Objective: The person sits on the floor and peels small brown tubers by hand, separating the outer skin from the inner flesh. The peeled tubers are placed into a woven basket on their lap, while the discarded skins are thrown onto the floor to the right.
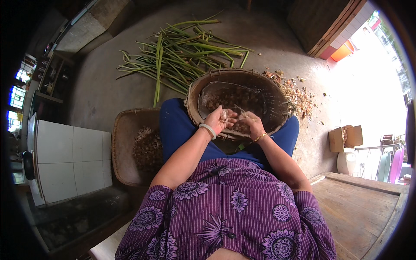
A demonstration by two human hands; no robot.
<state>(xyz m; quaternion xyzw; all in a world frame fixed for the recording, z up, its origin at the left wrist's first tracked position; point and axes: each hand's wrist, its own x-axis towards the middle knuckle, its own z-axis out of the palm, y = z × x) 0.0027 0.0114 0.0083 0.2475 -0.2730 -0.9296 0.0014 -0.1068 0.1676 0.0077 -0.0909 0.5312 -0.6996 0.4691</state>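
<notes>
A deep woven basket [202, 81] stands between my knees, with small brownish pieces on its bottom that look like garlic cloves or bulbs. Over its near side, my left hand [221, 119], with a pale bangle at the wrist, lies palm up and cradles a whitish clove-like piece [224, 114]. My right hand [252, 123], a gold-coloured bracelet at its wrist, is just to the right and pinches something pale and papery [243, 115] between thumb and fingers. The two hands are close together; the exact shape of the pinched piece is unclear.
Long green stalks [182, 55] lie on the floor beyond the basket. Dry peelings [300, 97] are scattered to its right. A shallow woven basket [125, 130] with more brown pieces is by my left leg. A cardboard box [354, 136], a tiled block [73, 162] and a wooden panel [360, 208] stand farther out.
</notes>
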